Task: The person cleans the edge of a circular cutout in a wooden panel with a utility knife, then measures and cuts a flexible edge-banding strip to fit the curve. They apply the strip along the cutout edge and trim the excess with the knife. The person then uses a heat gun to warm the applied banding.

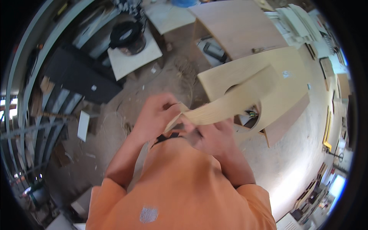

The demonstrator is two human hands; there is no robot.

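Note:
A long, pale wood-grain strip [226, 107], like edge banding or veneer, stretches from in front of my body up and to the right. Its near end is folded or curled between my hands. My left hand [155, 115] is closed on that near end, thumb and fingers pinching it. Just to the right, my right hand [216, 136] grips the strip from below, its fingers partly hidden and slightly blurred. Behind the strip's far part lies a light wooden panel [295, 88] with a rounded cutout, and the strip passes across this opening.
Under the panel stands a wooden worktable [241, 27] with an open shelf. A black-lidded tub [128, 38] rests on a white board [149, 57] at the far left. Metal racking [42, 130] and a dark panel [80, 76] stand left. A yellow bar [327, 128] is at right.

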